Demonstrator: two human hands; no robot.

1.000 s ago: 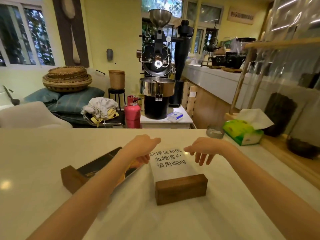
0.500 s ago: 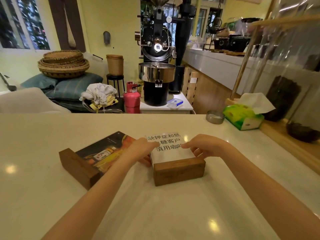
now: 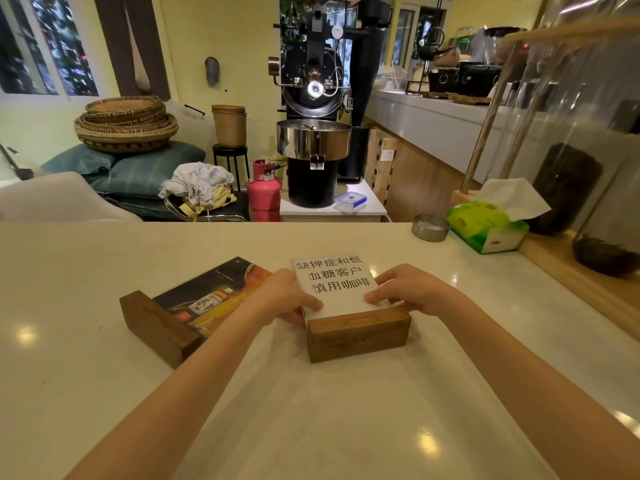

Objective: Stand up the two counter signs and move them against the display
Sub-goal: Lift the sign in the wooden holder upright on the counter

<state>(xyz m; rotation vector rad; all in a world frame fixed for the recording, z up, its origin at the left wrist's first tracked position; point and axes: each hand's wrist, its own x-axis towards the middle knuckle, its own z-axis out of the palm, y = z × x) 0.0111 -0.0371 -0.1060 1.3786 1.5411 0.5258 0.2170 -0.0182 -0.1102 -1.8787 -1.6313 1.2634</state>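
Note:
Two counter signs lie flat on the white counter [image 3: 104, 393], each a clear panel in a wooden base. The white text sign [image 3: 334, 285] lies in the middle with its base [image 3: 358, 336] toward me. My left hand [image 3: 287, 299] grips the panel's left edge and my right hand [image 3: 412, 289] grips its right edge, both just above the base. The dark whisky-picture sign [image 3: 207, 296] lies to the left, its base [image 3: 157, 325] at the near left end, untouched. The glass display [image 3: 588, 140] with a wooden ledge runs along the right.
A green tissue box [image 3: 488, 225] and a small metal ashtray [image 3: 430, 227] sit at the counter's far right by the display ledge [image 3: 581, 285]. Beyond the counter stand a coffee roaster [image 3: 313, 133], a pink gas cylinder [image 3: 264, 192] and stacked baskets [image 3: 126, 123].
Both hands came down and back toward me along the text sign, from hovering over its far end to gripping its side edges near the wooden base. The signs have not moved.

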